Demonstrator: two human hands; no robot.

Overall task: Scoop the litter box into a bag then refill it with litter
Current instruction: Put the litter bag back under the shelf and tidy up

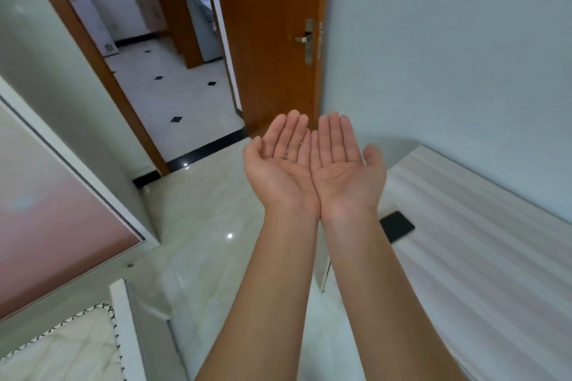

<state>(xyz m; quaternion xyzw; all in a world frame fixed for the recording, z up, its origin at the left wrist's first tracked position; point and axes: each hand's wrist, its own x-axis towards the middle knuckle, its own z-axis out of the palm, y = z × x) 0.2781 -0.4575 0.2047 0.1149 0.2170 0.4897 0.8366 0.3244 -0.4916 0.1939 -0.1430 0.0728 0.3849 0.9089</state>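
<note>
The left hand [278, 164] and right hand [345, 164] are held out palm up, fingers straight, touching along their inner edges and holding nothing. No litter box, bag, scoop or litter shows anywhere, nor any other container, so the likeliest slip is starting without them to hand. Nearer, the right forearm passes just beside a black phone [397, 227] at the edge of the pale striped table [479, 241] and could knock it onto the glossy floor [201, 226].

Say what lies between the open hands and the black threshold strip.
Head view: from left hand and right hand to black threshold strip, only bare glossy pale floor tile.
</note>
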